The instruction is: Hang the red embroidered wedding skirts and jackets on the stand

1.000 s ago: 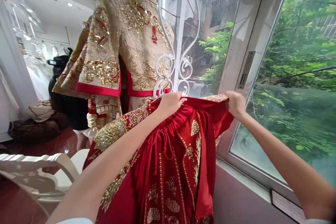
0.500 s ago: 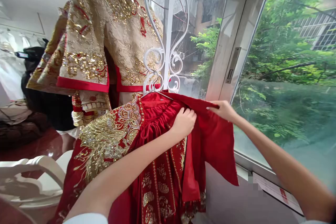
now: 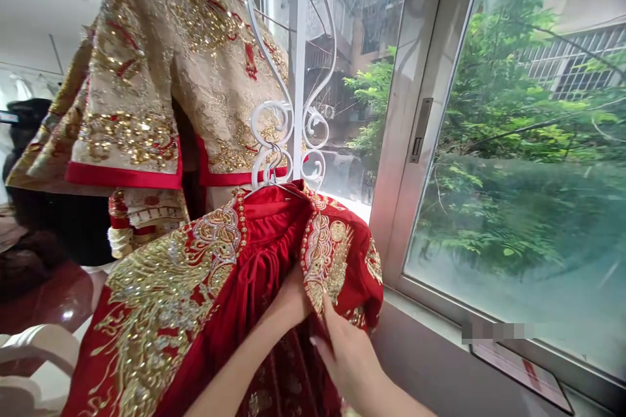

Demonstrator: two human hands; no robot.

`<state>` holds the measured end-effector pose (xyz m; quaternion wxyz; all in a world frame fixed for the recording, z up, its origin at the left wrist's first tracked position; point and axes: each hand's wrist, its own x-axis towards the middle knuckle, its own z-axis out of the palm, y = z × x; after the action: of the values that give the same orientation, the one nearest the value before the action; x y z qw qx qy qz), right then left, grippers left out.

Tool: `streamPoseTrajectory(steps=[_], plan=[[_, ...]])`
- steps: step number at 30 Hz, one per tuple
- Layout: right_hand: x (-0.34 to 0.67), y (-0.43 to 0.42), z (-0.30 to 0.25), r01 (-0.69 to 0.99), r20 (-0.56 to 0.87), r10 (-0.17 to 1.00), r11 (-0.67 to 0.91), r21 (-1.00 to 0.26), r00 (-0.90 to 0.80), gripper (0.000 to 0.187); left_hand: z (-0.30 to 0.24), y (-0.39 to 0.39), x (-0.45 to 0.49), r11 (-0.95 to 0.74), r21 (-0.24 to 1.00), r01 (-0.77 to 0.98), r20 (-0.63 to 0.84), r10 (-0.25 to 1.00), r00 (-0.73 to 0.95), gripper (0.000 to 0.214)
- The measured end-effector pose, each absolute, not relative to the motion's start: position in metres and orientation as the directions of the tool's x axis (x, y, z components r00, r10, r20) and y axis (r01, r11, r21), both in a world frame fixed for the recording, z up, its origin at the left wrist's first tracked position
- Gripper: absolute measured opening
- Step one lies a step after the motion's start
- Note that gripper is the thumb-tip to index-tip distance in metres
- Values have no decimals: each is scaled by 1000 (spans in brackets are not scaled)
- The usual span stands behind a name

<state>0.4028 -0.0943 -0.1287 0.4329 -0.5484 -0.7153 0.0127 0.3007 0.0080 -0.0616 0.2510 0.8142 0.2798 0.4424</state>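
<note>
A red garment with gold embroidery (image 3: 195, 293) hangs on a hanger from a white scrolled metal stand (image 3: 293, 117). My left hand (image 3: 288, 303) reaches inside the garment's front opening, its fingers hidden under the embroidered right panel (image 3: 327, 254). My right hand (image 3: 345, 352) lies against that panel's lower edge with fingers stretched along the cloth. A beige and gold embroidered jacket with red trim (image 3: 166, 71) hangs above it on the same stand.
A large window (image 3: 513, 163) with a metal frame (image 3: 415, 130) and its sill runs along the right, trees outside. A white chair (image 3: 34, 358) stands at lower left. A person in dark clothes (image 3: 29, 208) stands behind the jacket at left.
The right front panel has been folded over the garment, showing its gold embroidery. Both hands dropped lower; the left went under the panel, the right moved in onto its edge. The view shifted right.
</note>
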Motion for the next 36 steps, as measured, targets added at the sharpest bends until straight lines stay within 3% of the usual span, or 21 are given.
streamPoseTrajectory(steps=[3, 4, 6, 8, 11, 14, 16, 19, 21, 23, 25, 27, 29, 31, 33, 36], plan=[[457, -78, -118, 484, 603, 751, 436, -758, 269, 42, -77, 3, 284, -559, 827, 68, 518, 802, 296, 45], [479, -68, -109, 461, 608, 669, 417, -783, 428, 42, -77, 2, 283, -502, 865, 12, 483, 837, 258, 47], [521, -45, -95, 535, 629, 565, 350, -769, 534, 47, -68, 1, 286, -475, 880, 7, 460, 855, 241, 45], [549, -21, -86, 581, 619, 617, 302, -756, 485, 56, -49, -2, 292, -532, 844, 63, 501, 825, 263, 38], [567, -1, -73, 579, 527, 805, 300, -758, 273, 54, -21, -12, 298, -599, 801, 4, 576, 772, 269, 35], [573, 0, -55, 569, 560, 787, 344, -747, 259, 47, -12, -24, 303, -616, 785, -66, 607, 745, 277, 34], [573, 1, -52, 556, 599, 726, 360, -749, 337, 44, -20, -29, 305, -619, 785, -13, 595, 748, 293, 35], [561, 4, -70, 439, 417, 889, 303, -846, 188, 42, -35, -35, 286, -598, 779, 186, 523, 784, 334, 39], [553, 4, -85, 329, 208, 978, 202, -923, -17, 42, -36, -42, 250, -621, 719, 313, 559, 784, 271, 34], [555, 1, -88, 308, 135, 987, 155, -939, -83, 37, -30, -53, 202, -667, 568, 482, 717, 689, 109, 26], [564, 1, -74, 379, 253, 968, 233, -896, 3, 31, -24, -66, 157, -528, 380, 759, 852, 520, -64, 23], [572, 7, -49, 447, 478, 869, 378, -811, 131, 34, -29, -77, 129, -236, 259, 937, 894, 425, -140, 32], [567, 19, -22, 509, 609, 785, 481, -714, 112, 38, -46, -80, 120, -19, 175, 984, 865, 481, -144, 44], [550, 32, -1, 577, 622, 783, 516, -633, -17, 43, -68, -75, 125, 60, 112, 992, 794, 595, -126, 43], [526, 44, 9, 669, 614, 781, 517, -534, -114, 43, -85, -65, 133, 40, 56, 998, 726, 685, -68, 30], [497, 55, 9, 725, 669, 734, 523, -449, -115, 37, -84, -54, 144, -128, -33, 991, 666, 736, 118, 26]])
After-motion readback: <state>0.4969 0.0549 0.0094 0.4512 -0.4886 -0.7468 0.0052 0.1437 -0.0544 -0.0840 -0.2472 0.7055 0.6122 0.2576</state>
